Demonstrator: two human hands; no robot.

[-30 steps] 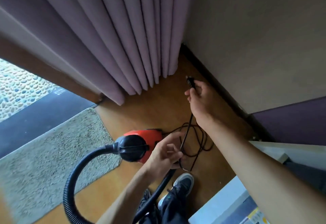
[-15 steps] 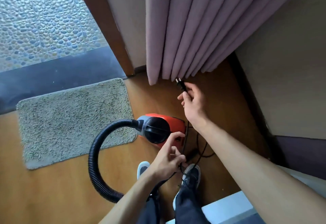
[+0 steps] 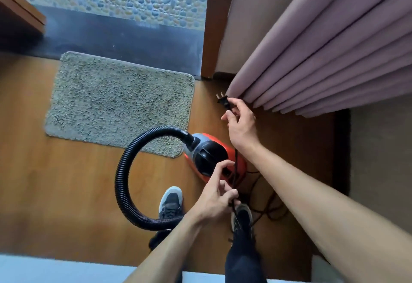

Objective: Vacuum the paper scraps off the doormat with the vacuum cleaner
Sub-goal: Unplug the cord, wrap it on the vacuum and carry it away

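Right hand (image 3: 242, 124) is up by the curtain (image 3: 323, 59), and I have the plug (image 3: 223, 101) pinched from behind between thumb and forefinger, the other fingers loosely bent. The prongs point up and left, just beside the curtain's lowest fold but not touching it. The left hand (image 3: 217, 200) sits lower, fingertips pinching the black cord (image 3: 235, 166) above my right shoe (image 3: 243, 215). Between the two hands the cord runs nearly straight, crossing over the back of the vacuum cleaner (image 3: 214, 157). More cord lies in loose loops on the wooden floor (image 3: 55, 182) to the right of the machine.

The vacuum cleaner, orange with a black top, stands on the floor at the near right corner of the doormat (image 3: 120, 102), close to its edge. Its ribbed black hose (image 3: 118, 182) arcs out to the left over that corner, then curves back toward my left shoe (image 3: 170, 202). The doormat lies flat before the dark threshold; its shaggy pile is too speckled for me to pick out paper scraps.
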